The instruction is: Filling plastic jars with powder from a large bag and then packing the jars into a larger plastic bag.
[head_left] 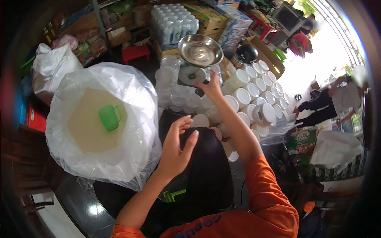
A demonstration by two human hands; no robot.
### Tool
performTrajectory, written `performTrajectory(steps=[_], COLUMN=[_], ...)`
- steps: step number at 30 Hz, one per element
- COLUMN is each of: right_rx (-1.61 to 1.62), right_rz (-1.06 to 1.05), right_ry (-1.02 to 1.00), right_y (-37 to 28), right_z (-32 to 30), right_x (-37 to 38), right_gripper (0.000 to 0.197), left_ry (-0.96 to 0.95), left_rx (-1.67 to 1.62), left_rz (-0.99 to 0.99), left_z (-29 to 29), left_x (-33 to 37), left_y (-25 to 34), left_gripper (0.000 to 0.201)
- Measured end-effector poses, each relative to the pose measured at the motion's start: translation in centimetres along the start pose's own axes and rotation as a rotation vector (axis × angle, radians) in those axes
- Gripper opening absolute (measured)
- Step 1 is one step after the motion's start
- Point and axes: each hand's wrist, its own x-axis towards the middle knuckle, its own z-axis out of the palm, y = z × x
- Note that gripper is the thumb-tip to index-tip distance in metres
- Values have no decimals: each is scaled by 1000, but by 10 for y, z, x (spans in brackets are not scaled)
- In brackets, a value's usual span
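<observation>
- The scale (192, 74) stands ahead of the person, among clear plastic containers (164, 75); its round dial faces the person.
- A shiny metal bowl (200, 50) sits at the scale's top, its wide mouth showing and no contents visible in it. The line from dial to bowl runs away from the person, leaning slightly right; the bowl itself is round.
- The right hand (207, 85) is at the scale's near right side, thumb and fingers apart; whether it grips the scale I cannot tell.
- The left hand (178, 146) is empty and loosely spread, raised over the person's dark trousers (208, 170).
- Left of the hands, a big clear plastic bag (139, 89) gapes open, holding pale, loose contents (85, 131) too fine to identify. A green mug (109, 118) lies on them, handle toward the right.
- Right of the scale, white-lidded tubs (242, 96) crowd together in rows; what fills them is unclear.
- Beyond the bowl, a wrapped pack of bottles (174, 25) stands beside printed cardboard boxes (234, 25).
- Dark blue lettering crosses the orange shirt (198, 228); pale lettering marks a green-and-red package (302, 141) at right.
- Farther right is another person (345, 97), in dark trousers.
</observation>
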Motion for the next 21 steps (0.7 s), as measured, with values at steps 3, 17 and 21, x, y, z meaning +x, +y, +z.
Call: performTrajectory(steps=[3, 17, 21], right_rx=[-35, 10, -91], right_rz=[93, 163, 37], right_ry=[-111, -866, -894], right_y=[0, 28, 21], right_z=[4, -7, -13], right_x=[36, 137, 135], right_gripper=[131, 62, 73], left_ry=[6, -5, -7], left_rx=[5, -82, -191], left_rz=[25, -48, -33], left_z=[-1, -4, 7], left_x=[-1, -13, -15], left_y=[-1, -9, -13], left_gripper=[45, 57, 58])
